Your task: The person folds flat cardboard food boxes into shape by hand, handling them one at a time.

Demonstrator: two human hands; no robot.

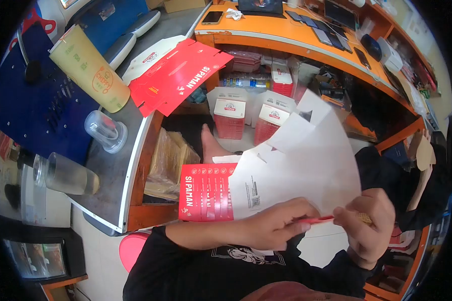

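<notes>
My left hand [278, 223] is closed on the lower edge of an unfolded carton blank [301, 165], pinching a narrow red strip. To its right, my right hand [369, 226] is closed on the same edge, thumb and fingers pressed together. The blank's plain white side faces me, and its right part is smeared by motion. Behind its left side lies a fanned stack of red printed carton blanks [206, 193], partly hidden by the sheet.
Another red carton blank [181, 75] lies on the grey counter, near a tall yellow cup [90, 70], a clear plastic cup [105, 131] and a water glass [68, 173]. Bundled cartons [230, 118] stand on the floor ahead. Several phones [331, 37] lie on the orange desk [266, 30].
</notes>
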